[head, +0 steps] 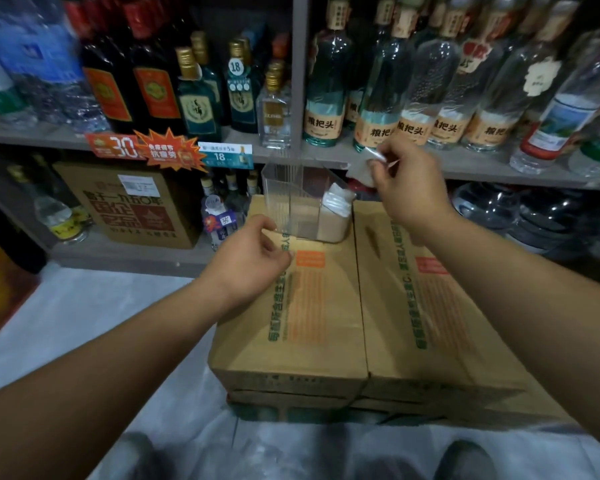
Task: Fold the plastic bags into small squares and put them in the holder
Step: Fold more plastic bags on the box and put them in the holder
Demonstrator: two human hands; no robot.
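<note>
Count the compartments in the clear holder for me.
2. The left compartment of the holder, nearest the left hand, looks empty; the right compartment holds a stack of folded bags. Glare may hide another divider.

Two hands out front, left hand (246,258) and right hand (406,181), with one clear holder (284,195), one loose folded bag (361,171), and one stack of bags (338,200) packed too tight to count. Two cardboard boxes (291,323) side by side on top, one big carton (136,209) on the lower shelf, three price tags (226,155), two shoes (465,459). Bottles (326,81) by the dozen, too many and too blurred to tally.
</note>
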